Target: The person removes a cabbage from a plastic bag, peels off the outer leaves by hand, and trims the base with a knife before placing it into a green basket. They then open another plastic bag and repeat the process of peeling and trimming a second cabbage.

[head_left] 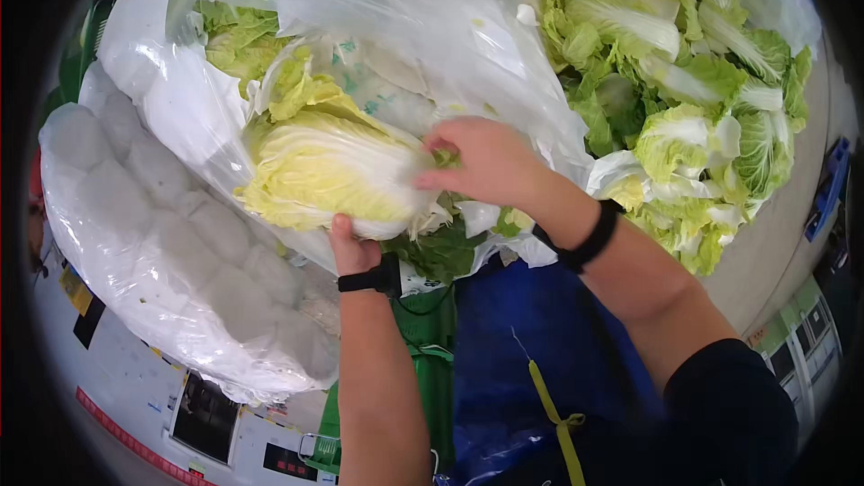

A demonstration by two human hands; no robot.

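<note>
A pale yellow and white napa cabbage (pixel 333 171) lies on its side in front of me, its leafy end to the left and its stem end to the right. My left hand (pixel 355 247) supports it from the near side, thumb on the outer leaves and the other fingers hidden beneath. At the stem end, my right hand (pixel 486 162) is closed, with a bit of green leaf (pixel 445 157) showing between its slightly blurred fingers. Dark green leaves (pixel 441 250) hang just below the cabbage.
A clear plastic bag (pixel 432 18) spreads open behind the cabbage, with more yellow-green leaves (pixel 243 45) inside at left. Loose cabbage leaves (pixel 666 63) are heaped at the right. A stuffed white plastic bag (pixel 180 243) bulges at the left. A blue apron (pixel 549 351) and green crate (pixel 432 378) are nearest me.
</note>
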